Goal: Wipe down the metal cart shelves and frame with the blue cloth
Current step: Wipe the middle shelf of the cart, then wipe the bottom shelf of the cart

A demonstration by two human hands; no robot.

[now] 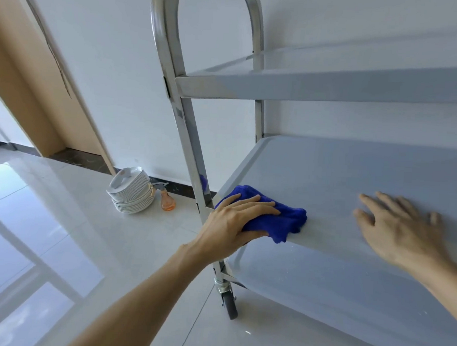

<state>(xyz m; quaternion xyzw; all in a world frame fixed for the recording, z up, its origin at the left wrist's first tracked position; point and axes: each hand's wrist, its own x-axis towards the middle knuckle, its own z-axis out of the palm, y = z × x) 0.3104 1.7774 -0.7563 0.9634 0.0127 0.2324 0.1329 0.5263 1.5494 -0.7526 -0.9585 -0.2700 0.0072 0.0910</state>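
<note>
Left hand (239, 217) presses cloth (286, 218) on mid shelf (354, 179) near-left corner, fingers spread, thumb tucked under. Cloth soft, light; bunches easily, so keep palm flat. Right hand (401, 229) fingers apart, flat on shelf.

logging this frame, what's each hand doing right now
Left hand: grips the blue cloth on the middle shelf.
Right hand: open, holding nothing.
</note>
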